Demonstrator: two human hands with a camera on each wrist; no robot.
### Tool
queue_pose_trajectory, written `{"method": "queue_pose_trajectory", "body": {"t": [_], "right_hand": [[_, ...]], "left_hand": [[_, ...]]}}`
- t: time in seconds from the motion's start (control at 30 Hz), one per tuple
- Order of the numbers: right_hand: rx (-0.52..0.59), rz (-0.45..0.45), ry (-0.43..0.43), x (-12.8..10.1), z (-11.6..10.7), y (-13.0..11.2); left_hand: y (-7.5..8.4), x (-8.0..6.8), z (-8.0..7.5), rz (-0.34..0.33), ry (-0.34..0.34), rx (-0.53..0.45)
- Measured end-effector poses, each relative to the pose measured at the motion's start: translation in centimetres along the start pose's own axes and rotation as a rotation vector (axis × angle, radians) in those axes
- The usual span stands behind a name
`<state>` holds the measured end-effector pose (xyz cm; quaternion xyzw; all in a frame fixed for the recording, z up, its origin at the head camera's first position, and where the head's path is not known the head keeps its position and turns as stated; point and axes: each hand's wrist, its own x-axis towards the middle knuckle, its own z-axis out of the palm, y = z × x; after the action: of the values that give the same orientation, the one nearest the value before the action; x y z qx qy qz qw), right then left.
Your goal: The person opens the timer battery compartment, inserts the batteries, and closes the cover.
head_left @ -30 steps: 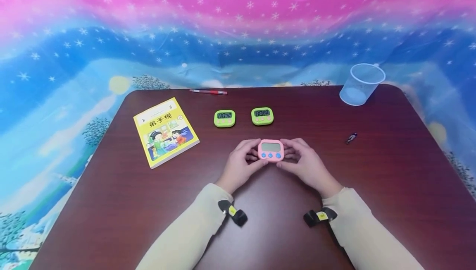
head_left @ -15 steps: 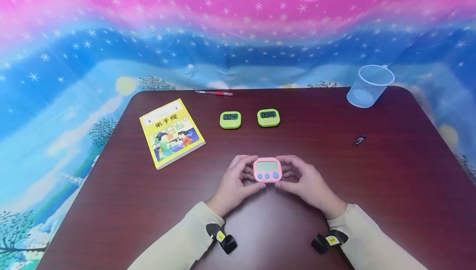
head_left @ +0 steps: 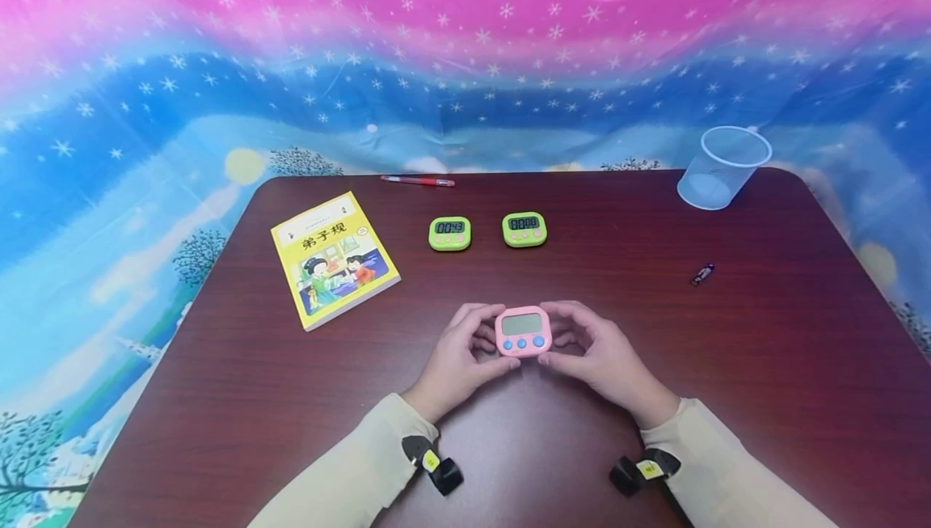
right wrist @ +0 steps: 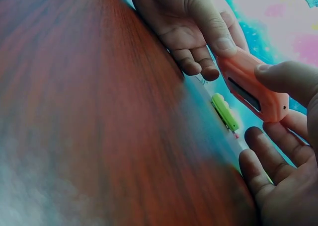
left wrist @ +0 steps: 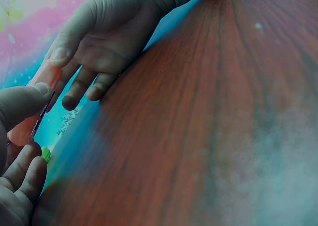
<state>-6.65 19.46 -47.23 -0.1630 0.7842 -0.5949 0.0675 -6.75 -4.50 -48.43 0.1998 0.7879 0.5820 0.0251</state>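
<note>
Both hands hold a small pink timer (head_left: 523, 331) with a blank grey screen and three blue buttons, just above the dark wooden table (head_left: 655, 399). My left hand (head_left: 486, 344) pinches its left edge, thumb in front and fingers behind. My right hand (head_left: 563, 342) pinches the right edge the same way. The left wrist view has the pink timer (left wrist: 35, 112) edge-on between my left thumb and the right hand's thumb. In the right wrist view the pink timer (right wrist: 251, 87) is tilted, clear of the tabletop.
Two green timers (head_left: 449, 233) (head_left: 524, 229) lie side by side beyond the hands. A yellow picture book (head_left: 333, 257) lies at the left, a red pen (head_left: 418, 181) at the far edge, a clear plastic cup (head_left: 722, 166) at the far right corner, a small dark object (head_left: 702, 274) to the right.
Both hands have drawn the pink timer back toward my body, away from the green timers. The left green timer's display has ticked from 0042 to 0043.
</note>
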Motion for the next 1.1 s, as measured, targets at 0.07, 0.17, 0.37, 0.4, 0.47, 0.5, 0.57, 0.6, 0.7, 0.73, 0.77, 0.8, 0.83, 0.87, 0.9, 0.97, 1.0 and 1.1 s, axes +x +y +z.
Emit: {"method": "queue_pose_trajectory", "body": {"t": [0.07, 0.17, 0.37, 0.4, 0.47, 0.5, 0.57, 0.6, 0.7, 0.73, 0.77, 0.8, 0.83, 0.87, 0.9, 0.97, 1.0, 1.1], "right_hand": [[0.005, -0.003, 0.001, 0.0, 0.0, -0.1], [0.007, -0.010, 0.001, 0.0, 0.0, -0.1], [-0.006, -0.013, 0.002, -0.1, 0.0, 0.1], [-0.006, -0.015, 0.004, -0.1, 0.0, 0.1], [0.000, -0.027, 0.009, -0.1, 0.0, -0.1], [0.001, -0.034, 0.013, -0.1, 0.1, -0.2], [0.004, -0.060, 0.020, -0.1, 0.2, -0.5], [0.004, -0.075, 0.023, -0.1, 0.3, -0.6], [-0.012, -0.108, 0.033, -0.1, 0.6, -1.1], [-0.022, -0.121, 0.035, -0.1, 0.7, -1.2], [-0.034, -0.128, 0.038, -0.1, 0.8, -1.3], [-0.044, -0.133, 0.039, -0.2, 0.9, -1.4], [-0.053, -0.136, 0.041, -0.2, 1.0, -1.5], [-0.064, -0.144, 0.041, -0.2, 1.0, -1.6], [-0.070, -0.149, 0.041, -0.2, 1.1, -1.6], [-0.075, -0.158, 0.038, -0.3, 1.3, -1.7], [-0.073, -0.161, 0.034, -0.3, 1.4, -1.8], [-0.061, -0.171, 0.030, -0.4, 1.7, -1.9]], "left_hand": [[0.0, 0.0, 0.0, -0.004, -0.001, -0.001], [0.0, 0.0, 0.0, -0.008, -0.006, 0.006], [0.0, 0.0, 0.0, -0.009, -0.013, 0.014], [0.0, 0.0, 0.0, -0.008, -0.015, 0.011], [0.0, 0.0, 0.0, -0.005, -0.018, 0.011], [0.0, 0.0, 0.0, -0.002, -0.021, 0.012], [0.0, 0.1, 0.0, 0.008, -0.029, 0.021], [0.0, 0.1, 0.0, 0.015, -0.035, 0.030], [0.0, 0.1, 0.0, 0.036, -0.055, 0.059], [0.0, 0.1, -0.1, 0.041, -0.063, 0.072], [0.0, 0.1, -0.1, 0.044, -0.070, 0.084], [0.0, 0.1, -0.1, 0.047, -0.078, 0.093], [0.0, 0.1, -0.1, 0.050, -0.086, 0.103], [0.1, 0.1, -0.1, 0.052, -0.094, 0.112], [0.1, 0.1, -0.1, 0.055, -0.102, 0.123], [0.1, 0.1, -0.1, 0.063, -0.117, 0.141], [0.1, 0.1, -0.1, 0.066, -0.124, 0.153], [0.3, 0.1, 0.0, 0.063, -0.137, 0.180]]}}
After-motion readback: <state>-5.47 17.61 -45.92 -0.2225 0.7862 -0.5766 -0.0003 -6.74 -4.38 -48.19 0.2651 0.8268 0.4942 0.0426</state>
